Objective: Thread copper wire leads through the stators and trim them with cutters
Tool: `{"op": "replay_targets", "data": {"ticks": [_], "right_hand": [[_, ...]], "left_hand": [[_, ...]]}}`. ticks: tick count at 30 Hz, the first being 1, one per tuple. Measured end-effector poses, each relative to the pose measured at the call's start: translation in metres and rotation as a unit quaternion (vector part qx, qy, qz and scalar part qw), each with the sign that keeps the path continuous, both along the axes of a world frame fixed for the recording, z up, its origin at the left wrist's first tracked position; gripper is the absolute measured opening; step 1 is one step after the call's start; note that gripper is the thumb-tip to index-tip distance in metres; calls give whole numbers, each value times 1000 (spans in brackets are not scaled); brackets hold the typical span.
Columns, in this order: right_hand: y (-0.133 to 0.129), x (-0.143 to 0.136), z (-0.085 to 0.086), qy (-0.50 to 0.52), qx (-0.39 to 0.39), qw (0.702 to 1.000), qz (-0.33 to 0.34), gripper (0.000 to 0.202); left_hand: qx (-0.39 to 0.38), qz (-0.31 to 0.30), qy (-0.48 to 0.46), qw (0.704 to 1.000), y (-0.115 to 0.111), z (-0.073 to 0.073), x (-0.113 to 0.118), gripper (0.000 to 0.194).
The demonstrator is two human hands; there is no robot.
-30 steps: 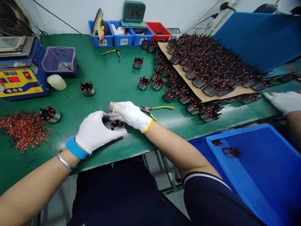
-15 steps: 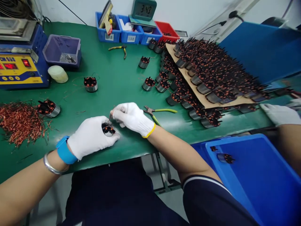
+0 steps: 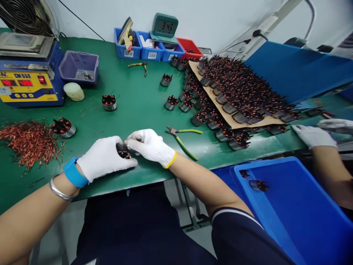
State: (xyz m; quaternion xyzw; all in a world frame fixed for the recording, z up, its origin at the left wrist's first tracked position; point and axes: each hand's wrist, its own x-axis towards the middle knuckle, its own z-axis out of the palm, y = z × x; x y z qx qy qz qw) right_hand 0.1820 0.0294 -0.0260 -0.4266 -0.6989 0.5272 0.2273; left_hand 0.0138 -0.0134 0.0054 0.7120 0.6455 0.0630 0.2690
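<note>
My left hand (image 3: 100, 158), in a white glove, is closed around a small motor stator (image 3: 124, 154) with black insulation and copper windings, held low over the green bench. The glove hides much of the stator. My right hand (image 3: 150, 146), in a white glove with a yellow cuff, pinches at the stator's upper edge. A thin wire end seems to lie between its fingertips, though the wire barely shows. Green-handled cutting pliers (image 3: 173, 131) lie with their handles spread to the right of my right hand.
Copper wire scraps (image 3: 29, 143) are heaped at left, beside a loose stator (image 3: 64, 127). Another stator (image 3: 109, 102) stands farther back. Many stators crowd a cardboard sheet (image 3: 215, 101). A blue bin (image 3: 300, 206) sits below right, near a co-worker's gloved hand (image 3: 314, 136).
The view has shifted slightly, bringing more of the co-worker's hands into sight. My left hand keeps the stator; my right fingertips stay pinched close to it.
</note>
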Motion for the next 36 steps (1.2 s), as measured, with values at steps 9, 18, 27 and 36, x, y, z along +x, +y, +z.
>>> {"op": "replay_targets", "data": {"ticks": [9,18,27,36], "right_hand": [[19,46,16,98,83,964,-235,37],[-4,168,5,-489,218,844,-31,105],[-9,148,33,-642,191,742,16,63],[-14,146,5,-564,271,774,-95,31]], "left_hand": [[13,-58,-41,997,-4,-6,-10,44],[76,-5,1,997,-13,-12,4,43],[62,24,-96,993,-5,-15,1,34],[53,44,-131,989,-4,-16,3,32]]}}
